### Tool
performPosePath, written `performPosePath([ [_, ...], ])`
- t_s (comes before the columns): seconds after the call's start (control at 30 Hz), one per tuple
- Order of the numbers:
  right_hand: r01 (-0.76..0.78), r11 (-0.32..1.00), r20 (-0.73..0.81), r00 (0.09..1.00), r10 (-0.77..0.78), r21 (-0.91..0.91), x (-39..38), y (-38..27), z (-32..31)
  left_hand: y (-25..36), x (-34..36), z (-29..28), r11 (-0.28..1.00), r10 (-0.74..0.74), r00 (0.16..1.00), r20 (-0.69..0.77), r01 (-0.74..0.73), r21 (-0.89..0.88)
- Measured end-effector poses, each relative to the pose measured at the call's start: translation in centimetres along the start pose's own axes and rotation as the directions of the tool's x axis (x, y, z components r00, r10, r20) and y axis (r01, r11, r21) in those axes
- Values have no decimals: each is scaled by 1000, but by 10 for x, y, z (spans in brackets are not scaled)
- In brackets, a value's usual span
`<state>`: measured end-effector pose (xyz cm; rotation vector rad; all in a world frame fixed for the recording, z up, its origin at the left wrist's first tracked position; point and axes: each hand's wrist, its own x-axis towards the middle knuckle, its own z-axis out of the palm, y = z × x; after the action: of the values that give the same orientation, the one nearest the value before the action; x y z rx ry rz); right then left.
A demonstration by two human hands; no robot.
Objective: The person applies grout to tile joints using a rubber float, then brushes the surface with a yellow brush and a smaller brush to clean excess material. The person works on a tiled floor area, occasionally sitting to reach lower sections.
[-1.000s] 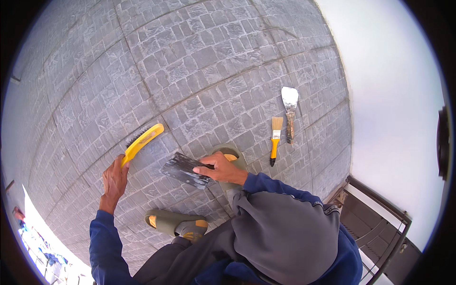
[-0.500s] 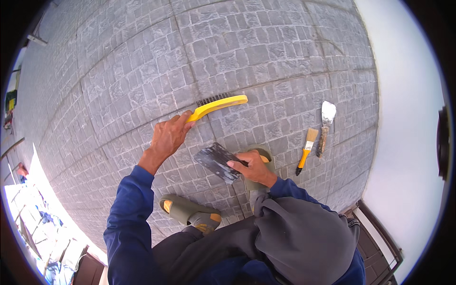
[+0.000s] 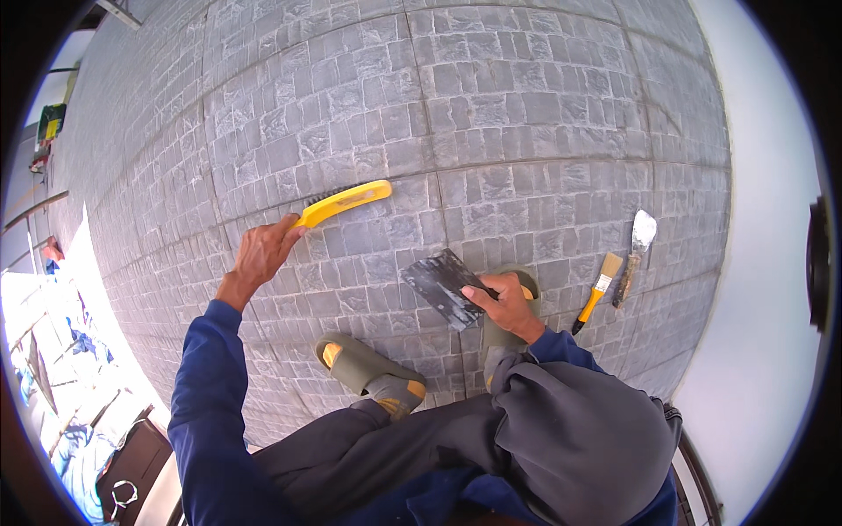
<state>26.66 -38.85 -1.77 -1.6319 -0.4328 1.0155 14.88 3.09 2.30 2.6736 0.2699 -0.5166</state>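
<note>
My left hand (image 3: pixel 265 254) is closed round the handle end of a yellow wire brush (image 3: pixel 351 201). The brush lies along a seam in the grey stone-patterned floor (image 3: pixel 351 114), its dark bristles mostly hidden behind the yellow body. In my right hand (image 3: pixel 511 304) is a dark flat scraper (image 3: pixel 443 287) with pale smears on its blade, held above the floor near my right foot. To the right, a paintbrush (image 3: pixel 600 289) with a yellow and black handle lies beside a putty knife (image 3: pixel 642 232) with a white-coated blade and a worn handle.
My feet in olive slippers (image 3: pixel 364 364) stand close below the scraper. A white wall (image 3: pixel 763 263) bounds the floor on the right. At the far left are bright sunlit ground and blue cloth (image 3: pixel 83 465), with a dark brown board (image 3: pixel 136 469) at the lower left.
My left hand has drawn the wire brush leftward along the floor seam. The view has shifted, so the tools on the floor appear further right. My right hand still holds the scraper.
</note>
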Motion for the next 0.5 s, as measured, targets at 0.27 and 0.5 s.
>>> performPosePath([
  [0.27,3,999,-70,998,-7,-45,-3,-1,4,15,44,23,989,150,987,-54,-150,3],
  [0.5,14,999,-37,999,-15,-47,-1,2,2,-125,-81,-29,925,-337,940,59,319,209],
])
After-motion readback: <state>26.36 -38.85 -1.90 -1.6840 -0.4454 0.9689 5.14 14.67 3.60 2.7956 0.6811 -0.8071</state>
